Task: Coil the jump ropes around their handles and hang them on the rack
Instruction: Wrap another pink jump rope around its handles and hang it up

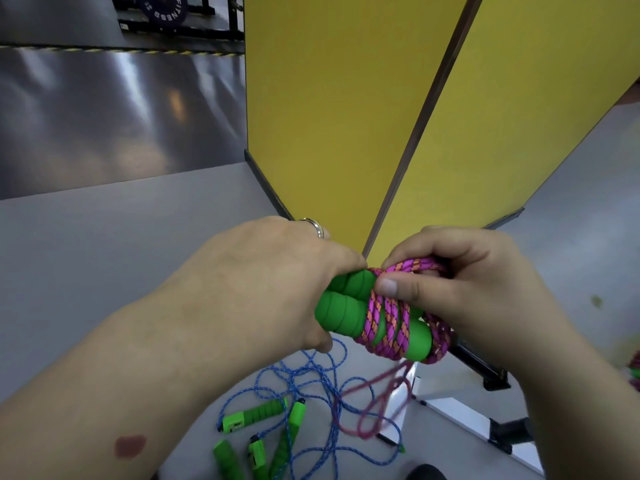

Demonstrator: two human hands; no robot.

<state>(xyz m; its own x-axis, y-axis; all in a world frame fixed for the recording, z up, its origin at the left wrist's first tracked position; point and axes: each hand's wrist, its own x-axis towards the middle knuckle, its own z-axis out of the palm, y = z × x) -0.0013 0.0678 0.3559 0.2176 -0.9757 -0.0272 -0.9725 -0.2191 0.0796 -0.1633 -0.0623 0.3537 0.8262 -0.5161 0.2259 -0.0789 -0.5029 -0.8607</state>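
My left hand (277, 285) clamps the paired green handles (349, 306) so they stay together; my right hand (460, 289) pinches the pink rope (388, 320), keeping the coils tight. Blue ropes (311, 393) wait on the floor.

i see both forearms bare — no sleeves, no gloves. left hand (277, 271) wears a plain silver ring (316, 226); right hand (485, 282) unadorned, thumbnail short. dark oval mark (130, 445) on left forearm.
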